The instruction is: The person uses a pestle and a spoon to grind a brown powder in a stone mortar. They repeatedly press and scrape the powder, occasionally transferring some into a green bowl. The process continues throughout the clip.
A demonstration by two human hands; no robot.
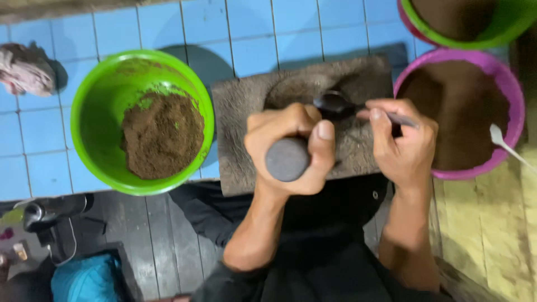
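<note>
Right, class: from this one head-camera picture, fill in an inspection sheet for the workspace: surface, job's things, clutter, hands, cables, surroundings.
Surface: blue tiled floor; dark planks nearer the person.
Job's things: flat grinding stone; grey stone pestle; dark spoon over the stone.
Clutter: green bowl holding brown powder; purple bowl with brown contents and a white spoon; second green bowl at top right.
Hands: left hand grips the pestle; right hand holds the spoon.
Cables: thin cord, lower left.
Surroundings: crumpled cloth; blue bag.

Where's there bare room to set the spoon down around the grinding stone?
Bare blue tiles lie beyond the grinding stone, between the green bowl and the purple bowl. Crowded: both hands, left hand and right hand, cover the stone.
</note>
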